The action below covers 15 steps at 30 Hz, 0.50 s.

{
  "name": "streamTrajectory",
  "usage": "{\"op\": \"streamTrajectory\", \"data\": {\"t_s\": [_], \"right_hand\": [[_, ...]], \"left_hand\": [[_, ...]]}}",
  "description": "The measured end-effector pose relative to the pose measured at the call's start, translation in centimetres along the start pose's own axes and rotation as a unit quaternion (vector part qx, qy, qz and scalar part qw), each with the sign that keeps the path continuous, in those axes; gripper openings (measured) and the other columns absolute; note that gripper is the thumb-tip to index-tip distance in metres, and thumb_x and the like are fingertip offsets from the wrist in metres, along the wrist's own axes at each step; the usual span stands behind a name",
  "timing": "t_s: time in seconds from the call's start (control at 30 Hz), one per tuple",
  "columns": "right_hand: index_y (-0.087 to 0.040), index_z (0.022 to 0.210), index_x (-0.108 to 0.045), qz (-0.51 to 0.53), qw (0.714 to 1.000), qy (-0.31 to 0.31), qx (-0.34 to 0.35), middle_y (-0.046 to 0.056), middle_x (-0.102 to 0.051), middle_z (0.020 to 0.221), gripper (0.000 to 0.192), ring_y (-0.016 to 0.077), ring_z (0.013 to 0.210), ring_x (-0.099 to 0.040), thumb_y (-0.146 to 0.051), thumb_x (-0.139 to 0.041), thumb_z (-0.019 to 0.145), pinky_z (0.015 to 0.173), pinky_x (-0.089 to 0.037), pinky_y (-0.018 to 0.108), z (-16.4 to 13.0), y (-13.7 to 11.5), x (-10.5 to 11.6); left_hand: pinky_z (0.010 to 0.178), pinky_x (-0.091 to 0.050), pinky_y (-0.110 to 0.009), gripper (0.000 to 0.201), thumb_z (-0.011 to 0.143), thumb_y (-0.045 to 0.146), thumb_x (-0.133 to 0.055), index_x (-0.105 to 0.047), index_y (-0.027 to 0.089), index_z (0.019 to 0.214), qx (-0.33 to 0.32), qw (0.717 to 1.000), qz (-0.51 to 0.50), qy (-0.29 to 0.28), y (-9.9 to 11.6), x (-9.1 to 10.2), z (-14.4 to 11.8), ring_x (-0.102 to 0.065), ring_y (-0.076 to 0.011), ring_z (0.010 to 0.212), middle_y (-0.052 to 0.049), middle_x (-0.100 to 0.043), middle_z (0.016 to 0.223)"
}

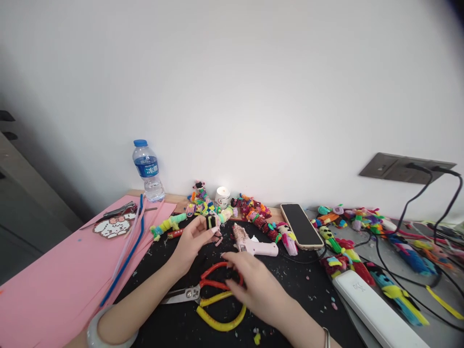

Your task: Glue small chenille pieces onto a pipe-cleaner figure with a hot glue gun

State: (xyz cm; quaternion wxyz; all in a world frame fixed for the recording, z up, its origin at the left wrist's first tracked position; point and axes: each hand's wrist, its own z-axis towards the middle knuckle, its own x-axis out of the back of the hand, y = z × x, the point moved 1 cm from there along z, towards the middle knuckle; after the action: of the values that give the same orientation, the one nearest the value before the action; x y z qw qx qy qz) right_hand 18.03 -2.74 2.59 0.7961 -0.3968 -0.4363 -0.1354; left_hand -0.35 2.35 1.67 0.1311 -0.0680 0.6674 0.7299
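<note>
My left hand [191, 242] is closed in a pinch on a small pipe-cleaner figure [210, 222] with black, pale green and pink parts, held up over the black mat [152, 275]. Over the handles of a pair of scissors [221, 315] hovers my right hand [255, 287], thumb and fingers apart, with nothing visible in it. The scissors lie flat, one handle red and the other yellow, blades pointing left. Just beyond the right hand rests a pale pink glue gun [263, 248] with a stained nozzle end.
Blue and pale pipe cleaners [126, 263] lie on pink sheets [54, 285] at left, near a water bottle [147, 169]. A white cup [222, 197] and finished pipe-cleaner figures line the wall. At right are a phone [301, 226], a white case [373, 307] and cables [402, 205].
</note>
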Motion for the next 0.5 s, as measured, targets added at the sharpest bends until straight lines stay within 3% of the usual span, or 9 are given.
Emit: {"op": "streamTrajectory", "data": {"t_s": [0.1, 0.17, 0.33, 0.5], "right_hand": [[-0.016, 0.126, -0.048, -0.032, 0.993, -0.113, 0.013, 0.010, -0.058, 0.114, 0.052, 0.0231, 0.105, -0.054, -0.010, -0.052, 0.075, 0.092, -0.046, 0.034, 0.5, -2.2, -0.3], [-0.016, 0.123, -0.050, -0.046, 0.988, -0.144, 0.004, 0.010, -0.058, 0.111, 0.050, 0.0223, 0.104, -0.052, -0.009, -0.050, 0.073, 0.092, -0.044, 0.033, 0.7, -3.1, -0.4], [-0.013, 0.102, -0.056, -0.087, 0.982, -0.165, -0.020, 0.011, -0.057, 0.102, 0.038, 0.0238, 0.095, -0.051, -0.016, -0.052, 0.065, 0.082, -0.044, 0.031, 0.7, -3.0, -0.9], [-0.016, 0.086, -0.053, -0.126, 0.978, -0.150, -0.072, 0.008, -0.060, 0.082, 0.027, 0.0200, 0.072, -0.054, -0.016, -0.047, 0.059, 0.061, -0.039, 0.028, 0.4, -2.1, -2.0]], "left_hand": [[0.074, -0.054, -0.030, 0.020, 0.073, 0.025, -0.070, -0.052, 0.017, 0.077, 0.018, 0.997, -0.074, 0.022, 0.2, 0.4, 0.3, -0.061, -0.0144, 0.078, 0.000, -0.061, 0.078], [0.074, -0.054, -0.030, 0.020, 0.071, 0.023, -0.071, -0.054, 0.016, 0.076, 0.023, 0.995, -0.095, 0.034, 0.3, 0.6, 0.5, -0.062, -0.0152, 0.079, -0.002, -0.063, 0.080], [0.071, -0.055, -0.027, 0.023, 0.066, 0.020, -0.076, -0.056, 0.016, 0.077, 0.019, 0.992, -0.110, 0.056, 0.2, 1.2, 1.1, -0.064, -0.0149, 0.077, -0.003, -0.066, 0.084], [0.070, -0.054, -0.025, 0.026, 0.066, 0.021, -0.076, -0.051, 0.016, 0.068, -0.008, 0.990, -0.114, 0.086, 0.3, 1.9, 1.8, -0.063, -0.0118, 0.072, 0.003, -0.061, 0.072]]}}
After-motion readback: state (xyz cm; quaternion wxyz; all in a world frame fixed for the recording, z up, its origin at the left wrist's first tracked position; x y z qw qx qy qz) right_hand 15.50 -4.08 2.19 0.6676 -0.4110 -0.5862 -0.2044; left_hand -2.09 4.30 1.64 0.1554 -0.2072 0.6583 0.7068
